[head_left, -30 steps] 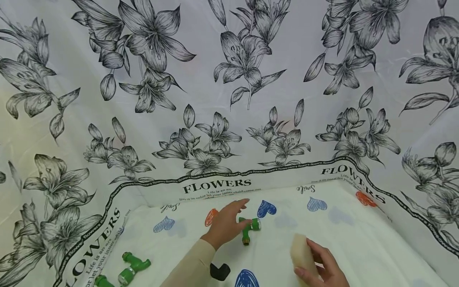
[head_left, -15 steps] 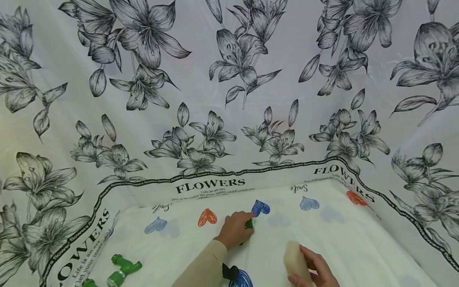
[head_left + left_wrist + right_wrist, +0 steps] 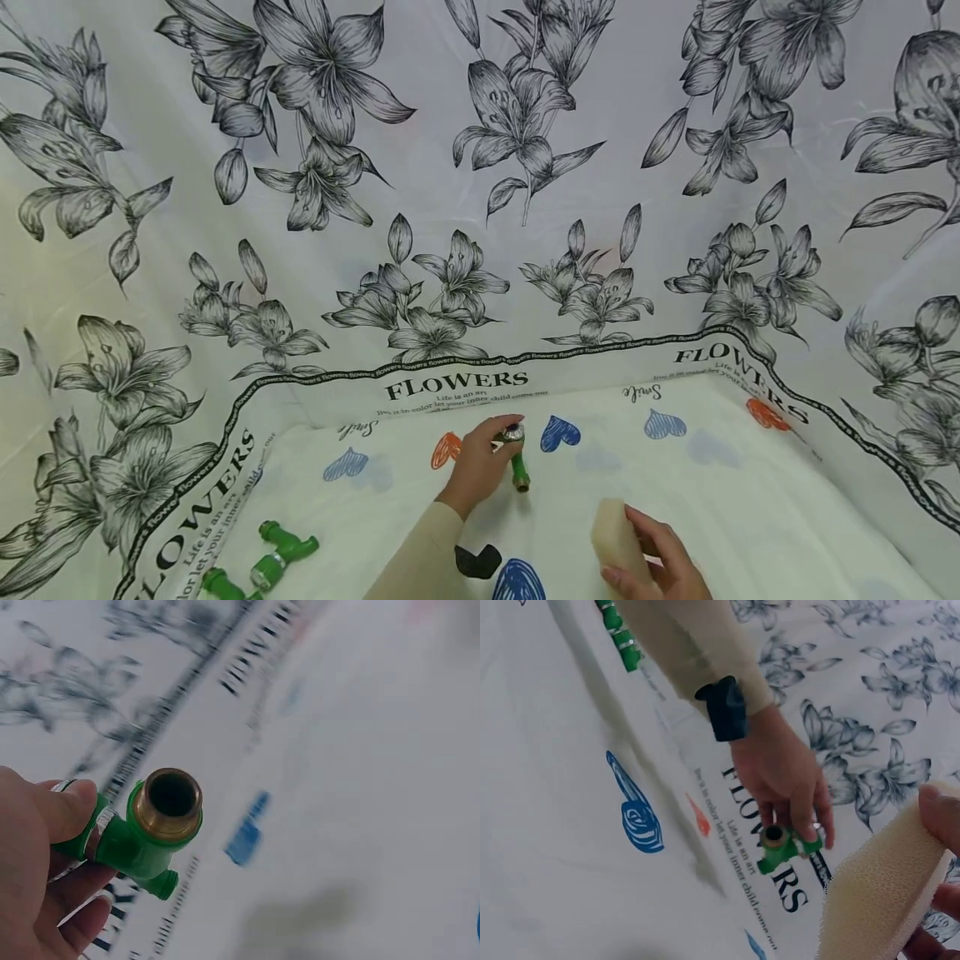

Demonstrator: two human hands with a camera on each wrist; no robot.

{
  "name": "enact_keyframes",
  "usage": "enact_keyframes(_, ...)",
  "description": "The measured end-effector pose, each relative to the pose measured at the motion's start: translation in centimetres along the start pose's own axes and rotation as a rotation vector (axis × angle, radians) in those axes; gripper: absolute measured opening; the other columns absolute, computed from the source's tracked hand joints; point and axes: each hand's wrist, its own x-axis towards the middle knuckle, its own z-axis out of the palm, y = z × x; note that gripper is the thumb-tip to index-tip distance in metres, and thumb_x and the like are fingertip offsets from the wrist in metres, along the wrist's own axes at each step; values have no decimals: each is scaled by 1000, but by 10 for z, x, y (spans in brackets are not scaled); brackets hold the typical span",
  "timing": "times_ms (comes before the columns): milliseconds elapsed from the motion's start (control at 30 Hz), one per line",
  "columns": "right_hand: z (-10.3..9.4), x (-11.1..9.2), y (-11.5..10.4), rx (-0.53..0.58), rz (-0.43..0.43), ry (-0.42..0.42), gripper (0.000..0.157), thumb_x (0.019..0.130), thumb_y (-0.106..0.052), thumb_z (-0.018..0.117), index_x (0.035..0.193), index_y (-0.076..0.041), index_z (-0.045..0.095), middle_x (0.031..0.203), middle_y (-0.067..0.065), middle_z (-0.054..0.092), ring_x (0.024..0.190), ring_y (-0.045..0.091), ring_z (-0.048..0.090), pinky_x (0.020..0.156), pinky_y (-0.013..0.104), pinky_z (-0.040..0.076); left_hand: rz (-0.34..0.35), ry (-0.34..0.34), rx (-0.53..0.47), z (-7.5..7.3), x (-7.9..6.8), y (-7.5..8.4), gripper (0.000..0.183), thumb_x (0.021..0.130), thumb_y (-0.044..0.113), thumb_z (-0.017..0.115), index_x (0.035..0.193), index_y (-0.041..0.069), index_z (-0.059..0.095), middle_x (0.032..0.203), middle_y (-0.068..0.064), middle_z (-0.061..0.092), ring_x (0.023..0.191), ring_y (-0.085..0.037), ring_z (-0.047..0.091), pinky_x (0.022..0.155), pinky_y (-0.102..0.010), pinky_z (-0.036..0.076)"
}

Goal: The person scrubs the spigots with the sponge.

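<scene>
In the head view my left hand (image 3: 480,462) grips a green tap (image 3: 520,471) over the white cloth, thumb and fingers around its silver-banded end. The left wrist view shows the tap's brass-coloured open end (image 3: 174,804) facing the camera, with a narrow green spout below it. My right hand (image 3: 671,567) holds a pale cream sponge (image 3: 618,537) upright, nearer the front and to the right. Up close in the right wrist view, the sponge (image 3: 881,892) has a porous face, with thumb and fingers pinching its edge; the sponge and tap are apart.
Two more green taps lie at the front left, one whole tap (image 3: 279,550) and another tap (image 3: 223,586) cut by the frame. White cloth (image 3: 750,517) printed with hearts covers the surface. A flower-printed curtain (image 3: 585,183) hangs behind and along the sides.
My left hand has come down onto the tap, taken hold of it and raised it, turning it so its brass-coloured end points toward me. The right hand keeps holding the sponge, nearly in place.
</scene>
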Motion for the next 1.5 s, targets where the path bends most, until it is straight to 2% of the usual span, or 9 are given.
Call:
enact_keyframes(167,5,4,-19,-35,-64,-26,74,86,-21,96,150,-6,61,133,10,63,111,25,65,85,26,60,-10,34,-351,-24,-15,27,39,106,16,76,144,24,70,134,1,70,122,-21,67,102,-35,57)
enact_keyframes(333,12,10,-40,-36,-79,-94,75,87,-25,96,152,-9,60,138,10,60,117,29,63,90,28,60,25,37,-517,-39,-38,48,39,103,10,78,141,18,70,140,-5,70,126,-28,66,102,-35,58)
enact_keyframes(500,25,9,-54,-6,-143,-139,73,86,-25,96,150,-15,64,134,5,62,118,27,63,94,32,60,67,19,-557,-42,-60,64,43,101,6,79,143,13,69,137,-12,70,116,-29,69,97,-37,61)
enact_keyframes(567,31,6,-56,-17,-206,-172,70,86,-26,97,148,-16,66,130,1,63,116,25,63,92,33,60,81,11,-545,-41,-67,68,45,100,6,80,144,10,70,135,-14,70,113,-27,70,96,-37,62)
enact_keyframes(767,46,-3,-50,-49,-349,-226,69,82,-23,98,145,-21,69,123,-7,62,108,17,61,85,34,58,106,-11,-518,-38,-79,71,42,99,6,81,141,10,74,132,-12,74,115,-27,73,96,-41,62)
enact_keyframes(933,51,0,-46,-32,-323,-238,67,84,-25,97,145,-24,69,123,-7,63,107,17,61,84,34,57,95,-3,-516,-38,-86,70,43,97,5,83,139,10,75,130,-10,76,116,-30,73,95,-42,62)
enact_keyframes(1200,52,12,-39,51,-265,-305,69,91,-19,91,153,-12,62,130,8,61,112,22,65,86,31,60,32,-31,-556,-43,-94,70,45,96,5,83,140,8,75,131,-11,75,117,-29,72,96,-43,62)
enact_keyframes(1333,52,19,-38,37,-207,-271,69,91,-23,92,153,-14,62,131,6,61,113,23,66,88,32,60,51,-58,-604,-46,-98,72,45,98,2,81,141,4,72,132,-18,73,118,-28,71,97,-41,61)
enact_keyframes(1500,54,25,-38,-9,-118,-242,70,91,-31,92,153,-16,63,134,5,62,115,24,65,92,42,60,70,-72,-634,-51,-102,74,45,98,1,80,142,-1,70,132,-23,72,120,-28,71,99,-40,60)
